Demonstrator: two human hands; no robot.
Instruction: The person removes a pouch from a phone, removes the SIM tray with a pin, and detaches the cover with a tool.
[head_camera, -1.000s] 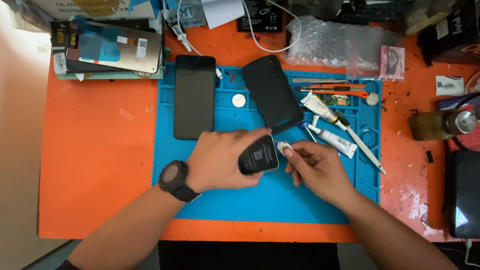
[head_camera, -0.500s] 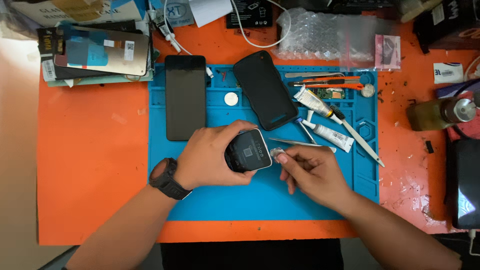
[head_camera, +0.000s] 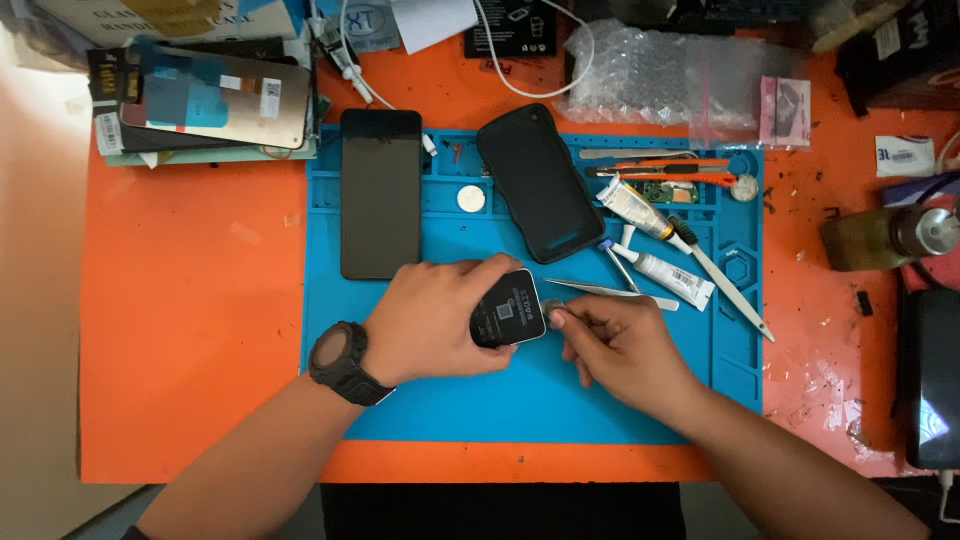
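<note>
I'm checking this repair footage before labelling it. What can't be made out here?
- Head view: the left hand covers most of the small black device.
- What the right hand pinches at the device's edge is hidden by its fingers.
- The dark screen is cut off by the right edge.

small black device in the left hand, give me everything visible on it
The small black device is a flat, rounded-corner slab with a pale rim and a faint light label on its dark face. It looks like plastic or glass. The left hand grips it tilted above the blue mat; the right hand's fingertips meet its right edge.
</note>
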